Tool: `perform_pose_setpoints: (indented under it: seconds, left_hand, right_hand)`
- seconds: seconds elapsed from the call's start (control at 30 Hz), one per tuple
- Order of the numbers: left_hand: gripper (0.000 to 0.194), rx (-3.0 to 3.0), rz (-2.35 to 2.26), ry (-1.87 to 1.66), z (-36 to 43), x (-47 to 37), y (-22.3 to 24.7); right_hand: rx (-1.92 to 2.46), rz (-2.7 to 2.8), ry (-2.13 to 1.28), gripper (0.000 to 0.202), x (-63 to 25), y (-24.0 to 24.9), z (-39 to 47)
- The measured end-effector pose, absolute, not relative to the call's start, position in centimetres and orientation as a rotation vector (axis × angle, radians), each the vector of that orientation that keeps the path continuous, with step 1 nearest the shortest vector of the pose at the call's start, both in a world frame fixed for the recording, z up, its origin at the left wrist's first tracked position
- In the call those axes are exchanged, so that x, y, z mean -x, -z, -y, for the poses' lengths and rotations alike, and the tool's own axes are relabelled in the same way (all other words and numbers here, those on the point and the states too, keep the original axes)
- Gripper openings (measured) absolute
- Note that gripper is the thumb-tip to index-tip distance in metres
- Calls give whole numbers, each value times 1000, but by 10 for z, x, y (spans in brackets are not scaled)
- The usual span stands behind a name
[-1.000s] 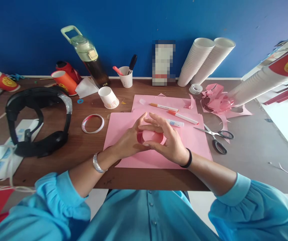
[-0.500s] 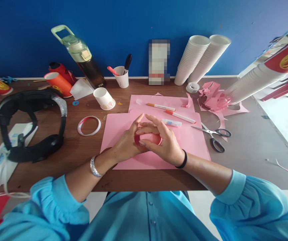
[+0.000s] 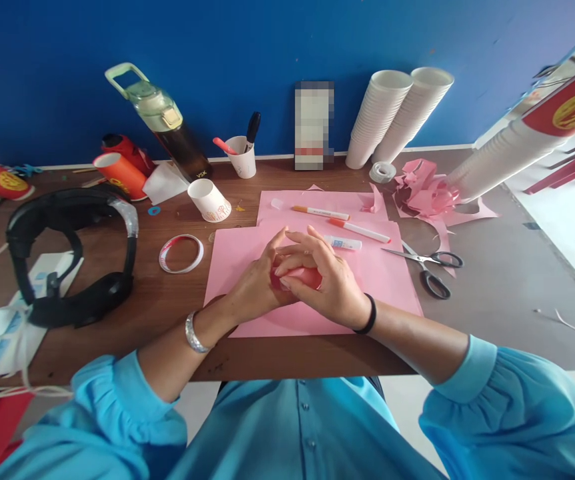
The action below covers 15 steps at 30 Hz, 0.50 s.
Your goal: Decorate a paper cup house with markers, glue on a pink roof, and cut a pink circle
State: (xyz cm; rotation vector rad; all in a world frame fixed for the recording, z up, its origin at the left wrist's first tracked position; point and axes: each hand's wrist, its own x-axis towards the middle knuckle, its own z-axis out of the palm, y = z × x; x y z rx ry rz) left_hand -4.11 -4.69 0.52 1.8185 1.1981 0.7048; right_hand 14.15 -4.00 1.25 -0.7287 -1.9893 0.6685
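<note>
Between my two hands is a rounded pink paper piece (image 3: 306, 277), mostly covered by the fingers, so its full shape is hidden. My left hand (image 3: 260, 280) cups it from the left, with the thumb pointing up. From the right, my right hand (image 3: 335, 283) curls over it, fingers across the top and thumb along the near side. Both hands are above the pink paper sheets (image 3: 247, 317). Just beyond them lie a glue stick (image 3: 345, 243), a red-orange marker (image 3: 362, 231) and an orange marker (image 3: 320, 213).
Scissors (image 3: 425, 260) lie open to the right, near crumpled pink scraps (image 3: 425, 187) and clear tape (image 3: 382, 172). Stacked paper cups (image 3: 380, 117) stand behind. To the left are a tape ring (image 3: 181, 254), a paper cup (image 3: 209, 201), a bottle (image 3: 167, 130) and a black headset (image 3: 70, 257).
My right fingers have closed further over the pink paper piece, covering more of it. Both hands stay at nearly the same spot; the whole view has shifted slightly.
</note>
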Motion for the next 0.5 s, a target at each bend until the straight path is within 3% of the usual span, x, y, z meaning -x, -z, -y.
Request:
perform_pose_setpoints:
  seconds: [0.13,0.5]
  left_hand:
    - [117,-1836,-1182,-706,46,42,-4]
    - [118,-1814,-1223,-641,46,42,-5]
  right_hand:
    - [753,1996,-633,68,-141,-13,41]
    - [750,2059,-626,66,-139,-14,41]
